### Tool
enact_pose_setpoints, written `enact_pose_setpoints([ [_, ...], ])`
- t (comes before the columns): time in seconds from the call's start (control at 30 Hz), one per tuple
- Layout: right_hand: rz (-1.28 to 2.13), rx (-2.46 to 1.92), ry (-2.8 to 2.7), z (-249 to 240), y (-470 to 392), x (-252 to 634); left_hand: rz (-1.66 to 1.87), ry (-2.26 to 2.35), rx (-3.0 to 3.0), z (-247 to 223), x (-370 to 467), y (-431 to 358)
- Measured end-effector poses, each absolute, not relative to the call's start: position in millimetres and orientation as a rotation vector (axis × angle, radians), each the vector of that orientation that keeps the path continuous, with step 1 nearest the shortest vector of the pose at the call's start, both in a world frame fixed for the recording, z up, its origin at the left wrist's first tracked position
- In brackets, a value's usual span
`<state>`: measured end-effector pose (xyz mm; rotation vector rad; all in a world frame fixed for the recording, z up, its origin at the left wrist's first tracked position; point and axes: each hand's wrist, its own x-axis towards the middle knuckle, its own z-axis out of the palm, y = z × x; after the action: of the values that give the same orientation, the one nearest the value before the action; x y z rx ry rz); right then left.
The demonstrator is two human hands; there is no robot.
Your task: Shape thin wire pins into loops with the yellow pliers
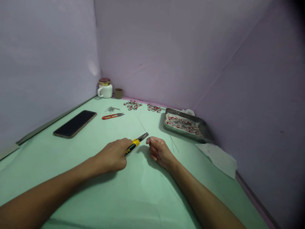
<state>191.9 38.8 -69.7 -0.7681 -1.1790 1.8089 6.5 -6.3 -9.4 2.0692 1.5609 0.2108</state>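
Observation:
My left hand (114,156) is closed around the black and yellow handles of a pair of pliers (136,142). The jaws point up and right, close to the fingertips of my right hand (159,151). Between thumb and forefinger, my right hand pinches a thin wire (141,124), whose upper end slants up to the left past the plier jaws. Whether the jaws touch the wire I cannot tell. Just right of my right hand, a few loose wires (172,143) lie on the green tabletop (133,197).
A metal tray (188,135) of red and clear beads stands at the right, by a white cloth (220,159). Beaded pieces (132,105), wire scraps (112,109) and orange thread snips (112,116) lie farther back. A phone (75,124) is left; a lidded mug (105,89) and small pot (118,93) stand behind.

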Motion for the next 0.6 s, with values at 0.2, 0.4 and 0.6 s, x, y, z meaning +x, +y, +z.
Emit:
enact_pose_setpoints([
  [0.2,1.799,-0.733,-1.217,-69,37,193,0.404,1.075,1.428,0,1,-3],
  [0.4,1.770,-0.775,-1.218,-68,37,192,0.437,0.963,1.268,-1,-1,0],
  [0.6,1.757,-0.832,-1.193,-70,38,189,0.304,1.436,1.991,-14,-2,3],
])
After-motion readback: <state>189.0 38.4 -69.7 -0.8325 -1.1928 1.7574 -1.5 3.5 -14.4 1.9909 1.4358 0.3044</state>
